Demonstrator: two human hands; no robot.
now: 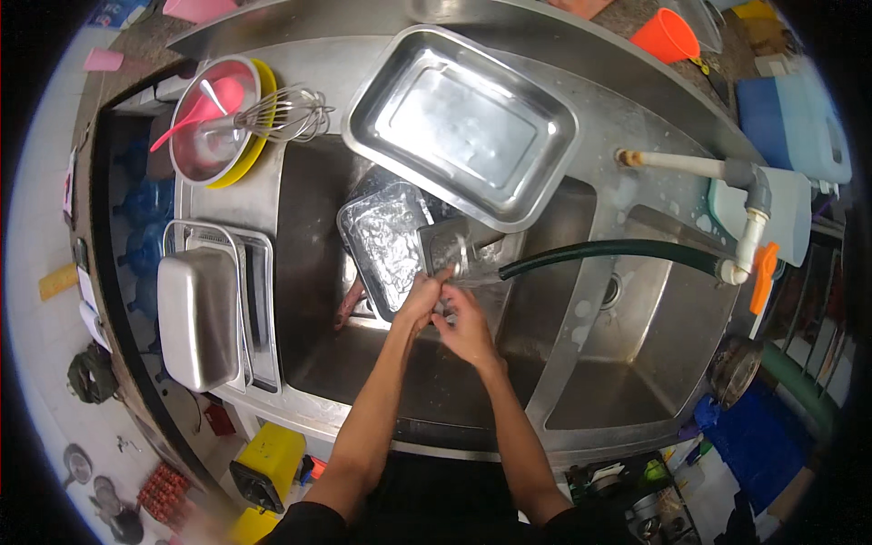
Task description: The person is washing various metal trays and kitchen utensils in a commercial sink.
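Over the left sink basin (327, 371), my hands meet near the water from a dark green hose (618, 251). My left hand (423, 302) has its fingers bent, and I cannot make out what, if anything, is in them. Close beside it, my right hand (468, 329) has its thumb apart from its fingers and shows nothing in its grip. A rectangular metal pan (386, 238) with rippling water lies tilted in the basin, just beyond my left hand. A dark-sided rectangular container (439, 243) sits against it, partly hidden by splashing and my fingers.
A large steel tray (463, 195) bridges the basin's far edge. At left are a metal bowl (179, 161) with a pink spoon, a whisk (286, 115), and an upturned steel pan (195, 318). On the right are a second basin (607, 391) and a pipe with an orange valve handle (765, 277).
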